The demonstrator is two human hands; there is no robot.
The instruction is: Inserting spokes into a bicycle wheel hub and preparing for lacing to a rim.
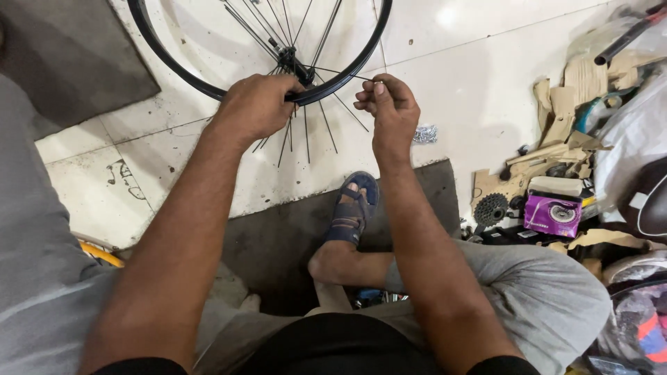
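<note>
A black bicycle wheel rim [174, 66] stands on the tiled floor in front of me, with thin spokes [306, 132] fanning out from its hub [295, 62]. My left hand [257, 104] grips the rim's lower edge near the hub. My right hand [389, 104] is just right of the rim, fingers pinched on a small metal piece at the end of a spoke. My sandalled foot [353, 208] rests on a dark mat below the hands.
A small pile of silver nipples [425, 134] lies on the tiles right of my right hand. Cardboard scraps, a cassette sprocket [490, 207], a purple box [552, 214] and plastic bags crowd the right side. A grey mat [62, 55] lies at upper left.
</note>
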